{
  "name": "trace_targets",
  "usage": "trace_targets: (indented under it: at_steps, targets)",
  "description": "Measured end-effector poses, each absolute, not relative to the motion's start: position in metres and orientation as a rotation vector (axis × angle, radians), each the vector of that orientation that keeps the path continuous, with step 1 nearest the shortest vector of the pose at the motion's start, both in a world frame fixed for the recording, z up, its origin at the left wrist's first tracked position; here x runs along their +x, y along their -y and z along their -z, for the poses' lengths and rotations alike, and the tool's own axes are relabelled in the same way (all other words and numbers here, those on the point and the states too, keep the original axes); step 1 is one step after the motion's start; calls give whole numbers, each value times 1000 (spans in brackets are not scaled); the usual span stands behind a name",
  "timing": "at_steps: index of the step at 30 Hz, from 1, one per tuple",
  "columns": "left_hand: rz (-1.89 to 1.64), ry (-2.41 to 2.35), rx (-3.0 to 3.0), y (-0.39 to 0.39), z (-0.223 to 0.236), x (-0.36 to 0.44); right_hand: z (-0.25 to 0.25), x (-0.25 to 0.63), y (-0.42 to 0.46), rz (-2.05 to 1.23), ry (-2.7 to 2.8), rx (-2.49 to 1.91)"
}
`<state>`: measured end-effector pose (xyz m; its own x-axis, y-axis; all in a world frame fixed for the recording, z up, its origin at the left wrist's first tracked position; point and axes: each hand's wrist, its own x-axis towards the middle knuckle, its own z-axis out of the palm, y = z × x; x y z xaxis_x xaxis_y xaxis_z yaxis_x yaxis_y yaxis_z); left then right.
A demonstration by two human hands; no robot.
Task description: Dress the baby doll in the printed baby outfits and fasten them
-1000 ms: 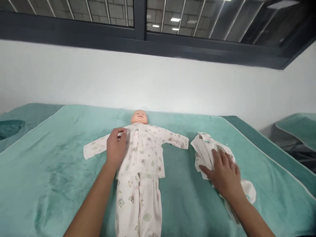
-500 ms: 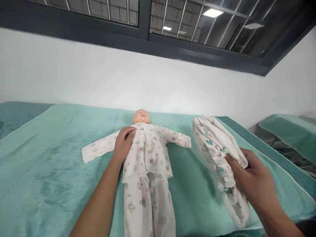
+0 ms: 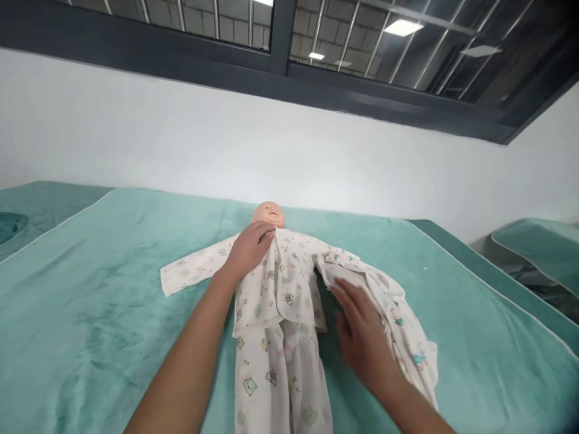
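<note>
Folded white cloth [image 3: 409, 328] with teal prints, gripped in the right hand [image 3: 364, 337] and held up half a second ago, now lies beside the doll [image 3: 270, 213], and that hand has let go of it. The left hand [image 3: 249, 250] has moved up slightly toward the doll's neck.

The doll lies face up, its bald head toward a white wall [image 3: 271, 147]. A pale, long-sleeved jacket [image 3: 292, 280] printed with small animals covers its upper body, with matching trousers [image 3: 269, 380] below, running out of the bottom of the view. One sleeve [image 3: 194, 269] stretches out to the left of the view. The opposite sleeve is partly covered by the upper end of the folded white cloth, which curves down and away to the right.

The left hand rests on the jacket near the collar with its fingers bent; whether it pinches the fabric cannot be told. The right hand is open and slightly blurred, its fingers extended at the inner edge of the folded white cloth; contact is unclear.

Soft green fabric [image 3: 113, 289] is spread beneath everything. Above the wall is a dark window frame [image 3: 181, 54], with metal bars [image 3: 348, 36] showing through the glass.
</note>
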<state>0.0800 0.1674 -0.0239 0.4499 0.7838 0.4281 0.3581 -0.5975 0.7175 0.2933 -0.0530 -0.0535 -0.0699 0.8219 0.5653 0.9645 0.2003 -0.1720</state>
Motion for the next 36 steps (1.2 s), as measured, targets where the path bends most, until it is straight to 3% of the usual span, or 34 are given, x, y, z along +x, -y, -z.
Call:
trace_targets:
  at_steps: [3,5,10,14,18,26,36]
  targets:
    - [-1036,-1017,2035,-175,20,85,65,261,27,-27,1795,-1573]
    - [-1046,-979,1967,-177,22,84,64,251,4,-98,1613,-1517]
    - [-1046,-857,2026,-177,26,80,21,225,-64,-300,1475,-1456]
    - [-1094,-843,1966,-178,25,81,-9,204,-119,-279,1643,-1857]
    - [-1109,-898,1895,-178,26,81,-8,213,-147,-367,1572,-2047]
    - [-1042,-923,1953,-179,22,84,12,245,-154,-417,1658,-1693]
    - [-1028,-888,1984,-174,22,80,25,243,-135,-504,1071,-1495]
